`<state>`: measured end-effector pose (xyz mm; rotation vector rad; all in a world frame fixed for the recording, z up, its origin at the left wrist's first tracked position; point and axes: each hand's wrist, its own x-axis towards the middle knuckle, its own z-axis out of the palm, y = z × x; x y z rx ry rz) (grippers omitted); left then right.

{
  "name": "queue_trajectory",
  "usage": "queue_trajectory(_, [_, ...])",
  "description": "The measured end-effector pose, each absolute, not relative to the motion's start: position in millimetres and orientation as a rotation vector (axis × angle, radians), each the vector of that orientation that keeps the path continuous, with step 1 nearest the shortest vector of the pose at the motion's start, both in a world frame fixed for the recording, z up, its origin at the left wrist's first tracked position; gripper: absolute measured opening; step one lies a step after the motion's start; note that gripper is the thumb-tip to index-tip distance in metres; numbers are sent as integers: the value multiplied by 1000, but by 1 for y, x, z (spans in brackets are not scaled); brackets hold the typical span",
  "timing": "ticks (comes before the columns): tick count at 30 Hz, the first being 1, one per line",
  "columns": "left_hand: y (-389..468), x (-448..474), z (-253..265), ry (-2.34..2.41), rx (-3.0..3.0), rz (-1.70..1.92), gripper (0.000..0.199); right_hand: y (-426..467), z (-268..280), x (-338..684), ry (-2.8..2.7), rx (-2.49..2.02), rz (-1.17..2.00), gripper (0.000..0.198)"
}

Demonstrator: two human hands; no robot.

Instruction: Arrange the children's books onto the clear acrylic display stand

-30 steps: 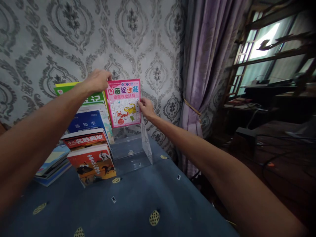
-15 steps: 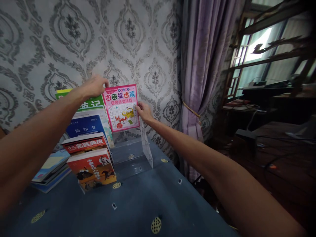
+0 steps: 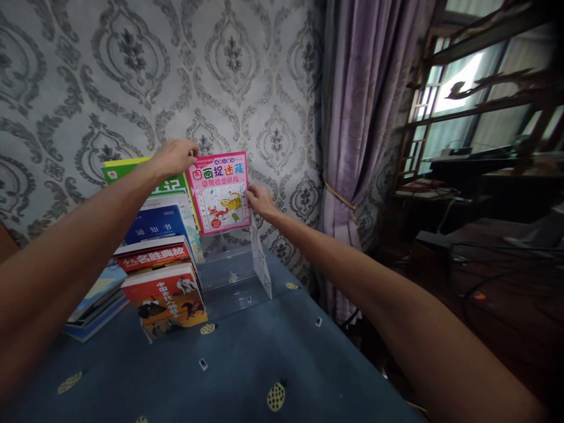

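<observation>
A pink picture book (image 3: 222, 197) with a cartoon tiger and fox on its cover stands upright in the back right of a clear tiered book rack (image 3: 261, 267). My left hand (image 3: 176, 157) is at its top left corner, with bent fingers closed on the edge. Along its right edge, my right hand (image 3: 261, 201) pinches the cover between thumb and fingers. To its left in the rack stand a green book (image 3: 121, 173), partly hidden by my left arm, a blue booklet (image 3: 154, 226), a red-titled book (image 3: 154, 257) and an orange book (image 3: 170, 302) in front.
More books (image 3: 94, 305) lie stacked left of the rack, partly behind my left arm. The rack stands on a blue patterned tablecloth (image 3: 238, 364) against a papered wall (image 3: 273, 70). A purple curtain (image 3: 361, 117) hangs at the right, beyond the table's edge.
Both hands stay on the pink book with almost no movement. The view has shifted slightly, and the green book's upper left corner now shows more beside my left arm.
</observation>
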<state>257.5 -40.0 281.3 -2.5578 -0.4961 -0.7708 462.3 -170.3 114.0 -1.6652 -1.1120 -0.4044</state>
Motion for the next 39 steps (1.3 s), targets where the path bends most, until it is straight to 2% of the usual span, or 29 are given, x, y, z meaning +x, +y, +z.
queue_trajectory(13, [-46,254,283,-479,-2526,-672,35,-174,115,461,-1115,-1715,-405,23])
queue_trajectory(21, [-37,258,278,-481,-2511,-732,34,-174,112,462,-1136,-1737,-377,31])
queue_trajectory(34, [-32,260,277,-476,-2526,-784,21,-171,112,466,-1136,-1782,-373,38])
queue_trajectory(39, [-29,261,277,-451,-2533,-795,22,-170,114,464,-1113,-1818,-392,39])
